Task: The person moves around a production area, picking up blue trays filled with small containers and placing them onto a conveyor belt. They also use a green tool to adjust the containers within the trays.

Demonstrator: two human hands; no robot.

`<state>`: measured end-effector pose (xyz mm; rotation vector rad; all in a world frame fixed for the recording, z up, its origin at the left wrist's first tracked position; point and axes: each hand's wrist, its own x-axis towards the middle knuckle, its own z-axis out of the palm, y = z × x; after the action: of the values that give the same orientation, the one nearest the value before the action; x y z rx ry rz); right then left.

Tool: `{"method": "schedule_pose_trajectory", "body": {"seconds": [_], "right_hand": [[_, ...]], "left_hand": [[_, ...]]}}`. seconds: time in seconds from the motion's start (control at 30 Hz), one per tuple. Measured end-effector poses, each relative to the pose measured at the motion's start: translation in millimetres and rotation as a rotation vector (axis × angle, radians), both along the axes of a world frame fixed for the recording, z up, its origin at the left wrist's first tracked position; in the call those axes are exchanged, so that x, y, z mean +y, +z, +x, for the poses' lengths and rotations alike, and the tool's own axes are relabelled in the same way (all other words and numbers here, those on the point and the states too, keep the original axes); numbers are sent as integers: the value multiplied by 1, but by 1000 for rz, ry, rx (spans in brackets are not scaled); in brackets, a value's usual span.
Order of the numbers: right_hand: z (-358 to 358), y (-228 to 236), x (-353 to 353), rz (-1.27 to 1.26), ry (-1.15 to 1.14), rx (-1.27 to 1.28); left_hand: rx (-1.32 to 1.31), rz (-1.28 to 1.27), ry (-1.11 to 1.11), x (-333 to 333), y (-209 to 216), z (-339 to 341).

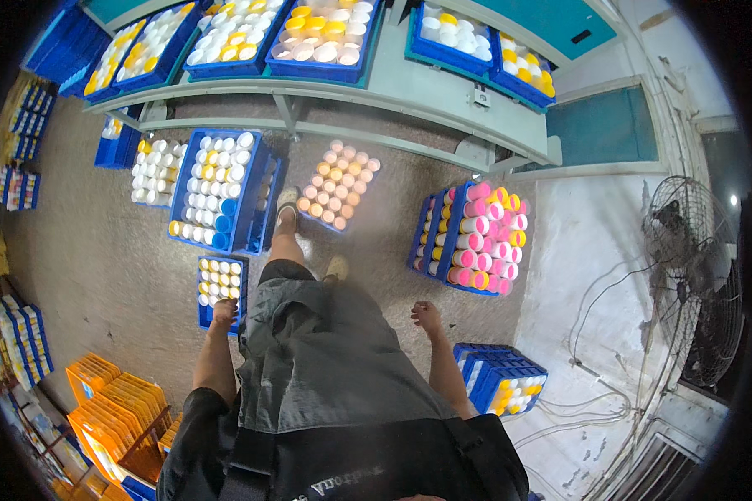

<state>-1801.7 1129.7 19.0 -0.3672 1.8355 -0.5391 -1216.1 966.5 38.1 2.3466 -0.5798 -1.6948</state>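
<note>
A black top (342, 468) and grey cloth (326, 359) lie nearest; the left hand (225, 311), fingers bent, is just by a blue crate (205, 316) of white cups (220, 272) (whether it grips anything, I cannot tell); the right hand (426, 315), half open with nothing visible in it, hangs near stacked blue crates (449, 234) of pink, white and yellow cups (495, 231)

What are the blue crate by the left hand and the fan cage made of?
The blue crate by the left hand is probably smooth plastic: even colour, stiff walls. The fan cage looks like dull metal, maybe coated: its wires are thin and curved.
</note>
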Motion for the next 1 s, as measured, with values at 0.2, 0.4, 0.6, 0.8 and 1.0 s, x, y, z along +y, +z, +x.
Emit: {"method": "schedule_pose_trajectory", "body": {"seconds": [0.2,0.4,0.6,0.8,1.0], "right_hand": [[8,-37,21,-35,-88,-58],[28,-118,67,40,88,-126],[37,-89,16,72,-309,-362],[23,-66,-130,-23,-32,-334],[42,3,-407,-399,457,299]], "left_hand": [[146,-116,-79,-36,-15,-34],[25,-313,-274,-87,-38,-54],[-97,-200,-370,-123,-57,-36],[-304,-342,-1239,-269,-22,-63],[-305,-986,-736,-517,96,-213]]}}
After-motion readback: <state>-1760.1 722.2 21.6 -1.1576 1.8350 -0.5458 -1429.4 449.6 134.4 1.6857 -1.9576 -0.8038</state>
